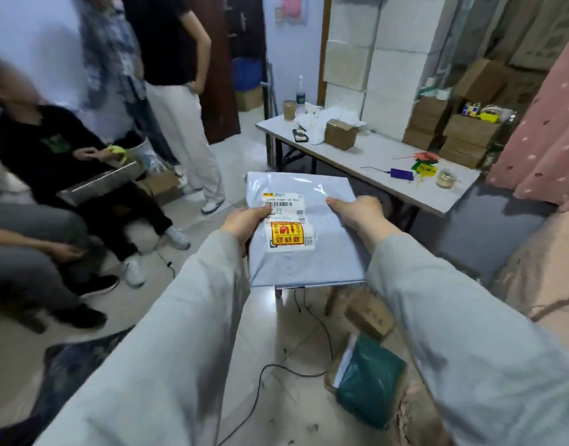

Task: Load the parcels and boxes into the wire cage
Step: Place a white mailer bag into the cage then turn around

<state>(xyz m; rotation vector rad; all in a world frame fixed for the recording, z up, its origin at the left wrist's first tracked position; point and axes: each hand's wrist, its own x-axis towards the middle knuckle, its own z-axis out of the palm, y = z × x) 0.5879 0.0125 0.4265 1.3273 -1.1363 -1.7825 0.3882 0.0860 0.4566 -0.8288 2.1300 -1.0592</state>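
Head view: you hold one parcel (304, 230) level at mid-frame, above the floor. Your left hand (244, 222) pinches its 9 o'clock edge, thumb on the label; your right hand (357, 210) grips its 3 o'clock edge. Flat, rectangular, glossy grey plastic mailer; white barcode label (284, 206), yellow-red sticker (288, 235).

The grey parcel (304, 230) carries a white shipping label (284, 204) with a barcode and a number that starts "6006"; the other digits are too blurred. Below it sits a yellow and red sticker (288, 235) with Chinese characters, upside down, not readable.
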